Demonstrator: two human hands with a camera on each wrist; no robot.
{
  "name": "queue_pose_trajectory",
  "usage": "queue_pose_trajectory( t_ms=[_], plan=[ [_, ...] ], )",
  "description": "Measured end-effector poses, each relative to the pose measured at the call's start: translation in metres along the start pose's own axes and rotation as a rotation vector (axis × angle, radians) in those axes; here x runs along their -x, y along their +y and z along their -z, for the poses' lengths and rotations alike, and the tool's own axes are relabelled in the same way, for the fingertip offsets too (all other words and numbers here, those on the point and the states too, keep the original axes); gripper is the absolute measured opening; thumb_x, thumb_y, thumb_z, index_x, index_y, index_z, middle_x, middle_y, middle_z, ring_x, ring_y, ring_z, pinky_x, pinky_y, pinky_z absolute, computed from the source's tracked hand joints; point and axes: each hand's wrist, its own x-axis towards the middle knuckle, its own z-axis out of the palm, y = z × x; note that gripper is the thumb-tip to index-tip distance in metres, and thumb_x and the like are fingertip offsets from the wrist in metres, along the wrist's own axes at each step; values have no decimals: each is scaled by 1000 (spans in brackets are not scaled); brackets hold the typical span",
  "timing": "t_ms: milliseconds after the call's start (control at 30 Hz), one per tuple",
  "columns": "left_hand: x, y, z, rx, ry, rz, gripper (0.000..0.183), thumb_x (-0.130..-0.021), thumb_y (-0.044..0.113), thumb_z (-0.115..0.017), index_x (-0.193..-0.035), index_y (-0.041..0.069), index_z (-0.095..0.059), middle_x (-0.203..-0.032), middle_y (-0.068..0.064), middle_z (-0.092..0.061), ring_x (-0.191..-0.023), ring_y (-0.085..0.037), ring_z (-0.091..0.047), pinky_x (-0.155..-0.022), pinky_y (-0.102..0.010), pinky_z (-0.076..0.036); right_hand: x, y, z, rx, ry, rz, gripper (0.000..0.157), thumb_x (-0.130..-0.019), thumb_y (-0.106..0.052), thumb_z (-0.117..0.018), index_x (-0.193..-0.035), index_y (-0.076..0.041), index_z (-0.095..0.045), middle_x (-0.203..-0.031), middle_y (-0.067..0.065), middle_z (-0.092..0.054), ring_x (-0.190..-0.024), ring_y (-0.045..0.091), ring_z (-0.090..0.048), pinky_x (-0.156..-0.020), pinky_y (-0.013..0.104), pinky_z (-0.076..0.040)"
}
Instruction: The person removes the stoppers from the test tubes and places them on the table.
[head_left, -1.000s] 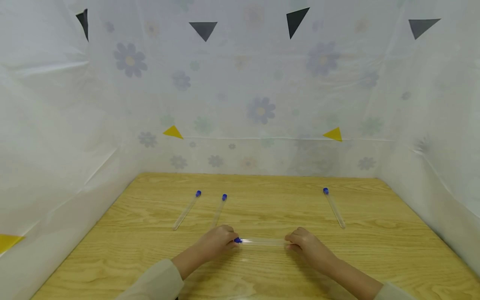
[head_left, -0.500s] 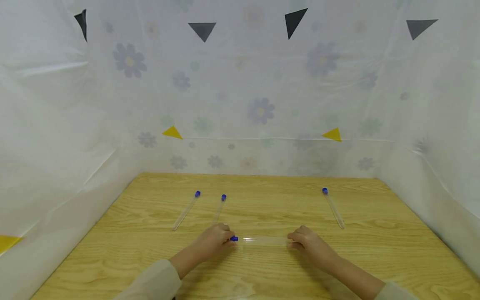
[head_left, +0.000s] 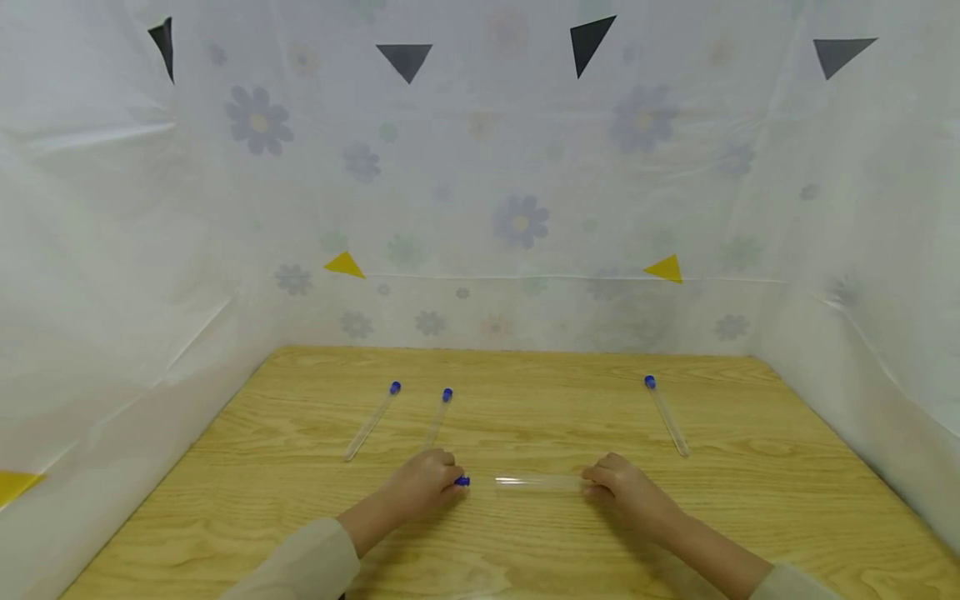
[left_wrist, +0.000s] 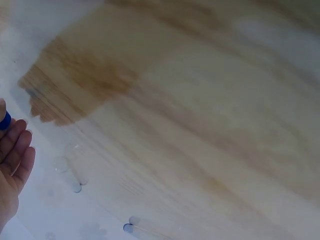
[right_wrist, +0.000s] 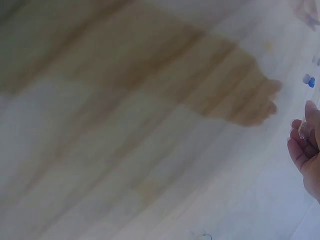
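My left hand [head_left: 425, 483] pinches a small blue stopper [head_left: 462, 481], whose narrow end points right. Facing it across a short gap is the mouth of a clear test tube [head_left: 536, 482], which lies level above the table. The thumb and fingers of my right hand [head_left: 624, 488] hold the tube by its far, closed end. In the left wrist view the blue stopper [left_wrist: 5, 121] shows between thumb and fingers. The right wrist view catches the rounded tube end [right_wrist: 304, 131] in the fingers.
Two test tubes with blue stoppers [head_left: 371, 423] [head_left: 438, 419] lie behind my left hand, the nearer one partly hidden by it. A third stoppered tube [head_left: 669, 419] lies at the back right. White flowered sheeting [head_left: 480, 308] walls in the wooden table [head_left: 525, 383].
The stopper has come out of the tube's mouth. My left hand has drawn it left, while the right hand has shifted the tube slightly right, widening the gap.
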Motion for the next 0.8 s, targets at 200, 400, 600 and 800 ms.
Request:
queue_pose_trajectory(
  t_ms=[200,400,600,800],
  plan=[
    [0,-2,-1,-16,-23,-4,15,-86,21,-65,-86,6,-70,-73,2,-60,-64,-5,-49,-60,-15,-43,3,3,-2,7,-13,-18,16,-72,1,-72,-86,-5,-66,-79,2,-63,-71,11,-56,-59,15,-48],
    [-2,-2,-1,-9,-51,25,16,-87,22,-64,-87,7,-70,-75,1,-58,-65,-5,-46,-59,-16,-42,4,7,-2,-4,-35,-28,15,-74,1,-71,-86,-6,-66,-80,1,-64,-72,9,-55,-60,15,-48],
    [-3,-3,-2,-28,-73,32,16,-87,24,-63,-86,9,-69,-74,2,-55,-64,-5,-42,-59,-17,-40,5,9,-4,6,-34,-19,16,-72,1,-72,-85,-7,-66,-79,1,-64,-71,10,-56,-60,15,-49],
    [-4,-4,-2,-53,-97,40,16,-87,25,-63,-85,10,-68,-73,3,-52,-64,-4,-39,-58,-18,-39,3,11,-2,17,-46,-28,13,-73,-1,-72,-83,-8,-66,-76,-2,-64,-70,7,-53,-58,15,-47]
  ],
)
